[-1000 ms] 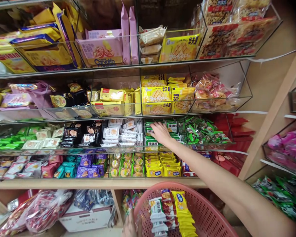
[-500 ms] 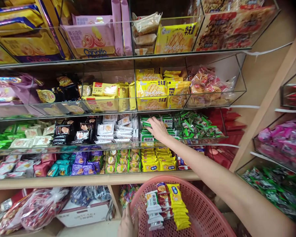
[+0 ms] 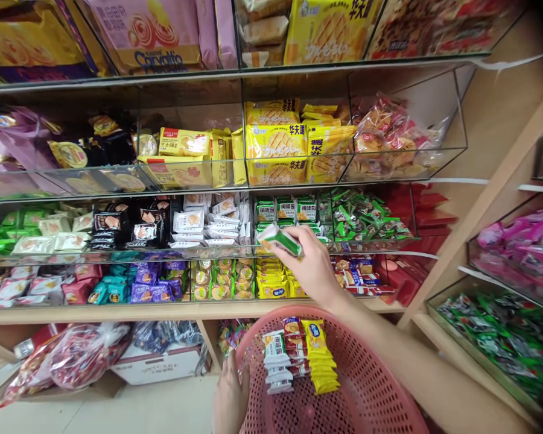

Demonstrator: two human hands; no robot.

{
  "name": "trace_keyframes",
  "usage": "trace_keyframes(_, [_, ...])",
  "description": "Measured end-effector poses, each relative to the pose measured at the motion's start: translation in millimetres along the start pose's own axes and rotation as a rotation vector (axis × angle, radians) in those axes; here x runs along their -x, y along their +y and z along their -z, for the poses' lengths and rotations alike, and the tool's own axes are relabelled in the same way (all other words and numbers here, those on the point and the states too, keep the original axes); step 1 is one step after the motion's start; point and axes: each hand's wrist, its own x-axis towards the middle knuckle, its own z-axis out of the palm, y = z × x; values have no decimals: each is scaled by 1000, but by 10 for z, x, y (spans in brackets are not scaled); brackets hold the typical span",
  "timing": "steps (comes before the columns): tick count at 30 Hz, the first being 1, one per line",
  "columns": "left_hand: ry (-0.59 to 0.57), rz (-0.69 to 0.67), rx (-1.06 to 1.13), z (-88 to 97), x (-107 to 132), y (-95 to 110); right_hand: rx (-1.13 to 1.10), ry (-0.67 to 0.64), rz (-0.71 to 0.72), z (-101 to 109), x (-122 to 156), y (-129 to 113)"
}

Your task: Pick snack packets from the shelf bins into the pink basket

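A green-and-white snack packet (image 3: pixel 284 242) is pinched in my right hand (image 3: pixel 311 265), raised in front of the shelf bin of matching green-and-white packets (image 3: pixel 286 208). Below it sits a pink perforated plastic basket (image 3: pixel 366 355). My left hand (image 3: pixel 230 392) grips the basket's left rim, its fingertips partly hidden. Inside the basket lie three rows of packets: white-and-green ones (image 3: pixel 277 355), red-and-blue ones (image 3: pixel 295 343) and yellow ones (image 3: pixel 321 361).
Clear-fronted shelf bins hold yellow waffle packs (image 3: pixel 276 141), white packets (image 3: pixel 187 221), purple packets (image 3: pixel 147 283) and green-wrapped sweets (image 3: pixel 362 217). A wooden ledge (image 3: pixel 117 311) runs under them. Bagged goods (image 3: pixel 79 355) and a white carton (image 3: pixel 158 364) stand low on the left.
My right hand has come out of the green-and-white bin, down and toward me, with a packet now in its fingers. The left hand stays at the basket rim. The view has shifted slightly.
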Motion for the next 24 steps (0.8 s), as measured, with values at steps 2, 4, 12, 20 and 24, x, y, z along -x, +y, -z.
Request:
trace_keyframes(2, [-8, 4, -4, 1, 4, 5, -269, -18, -279, -47, 366, -47])
trace_keyframes(4, [0, 0, -6, -22, 2, -13, -582, -73, -627, -159, 756, -38])
trace_keyframes(12, [70, -50, -10, -75, -4, -69, -1226, 36, -1618, -696, 1972, 135])
trace_keyframes(20, [41, -35, -13, -12, 21, 14, -1217, 118, -1582, -824, 2224, 190])
trace_keyframes(24, [34, -32, -28, 0, 46, 47, -1101, 99, -1592, -833, 2269, 274])
